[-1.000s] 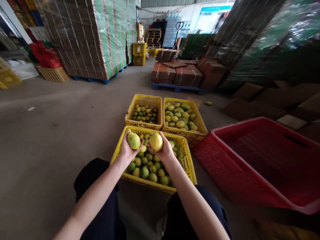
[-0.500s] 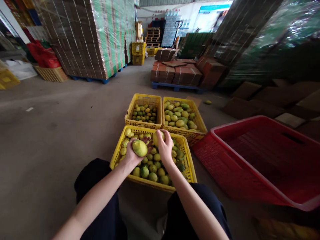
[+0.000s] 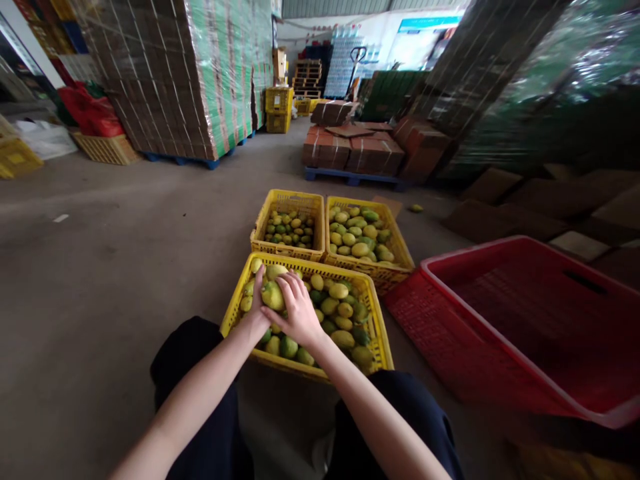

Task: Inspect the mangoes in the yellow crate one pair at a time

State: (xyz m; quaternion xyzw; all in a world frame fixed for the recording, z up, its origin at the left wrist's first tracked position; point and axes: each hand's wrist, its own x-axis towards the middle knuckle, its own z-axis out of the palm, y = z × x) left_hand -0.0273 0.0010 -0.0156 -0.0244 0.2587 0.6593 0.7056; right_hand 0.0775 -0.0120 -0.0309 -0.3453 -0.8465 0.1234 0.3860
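Over the front yellow crate, my left hand cradles a yellow-green lemon, its thumb up along the left side. My right hand reaches across from the right, fingers curled over the same spot. A second, paler lemon sits just beyond the first, by the right fingertips; how the fingers meet it is partly hidden. Below both hands the crate is full of loose yellow and green lemons.
Behind stand a crate of small lemons and a crate of larger ones. A big red crate leans at my right. Farther off are strapped cardboard stacks on a blue pallet and a tall wrapped stack.
My right hand has moved left with its lemon and now meets my left hand. The left hand's fingers have come up around its lemon.
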